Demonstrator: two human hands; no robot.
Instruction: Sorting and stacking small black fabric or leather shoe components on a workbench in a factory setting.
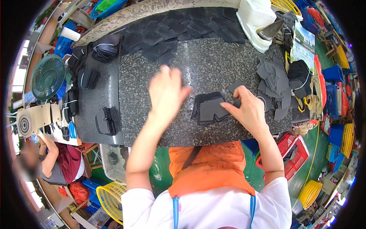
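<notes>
My left hand [166, 91] is over the speckled stone worktop, thumb spread from the fingers and nothing visible in it. Its fingertips point at the near edge of a spread of flat black pieces [166, 57]. My right hand [249, 110] has its fingers curled over a small dark grey piece [236, 86], partly hidden by them. Its thumb reaches toward a low stack of dark, notched flat pieces [211, 109], the top one grey. Beyond the right hand lies a loose heap of grey pieces [274, 80].
Banded black bundles [105, 49] and a smaller dark stack [107, 121] sit at the left. A white container [256, 19] stands at the back right. A green fan [48, 76] and another person [47, 160] are left; a red basket [286, 156] is below right.
</notes>
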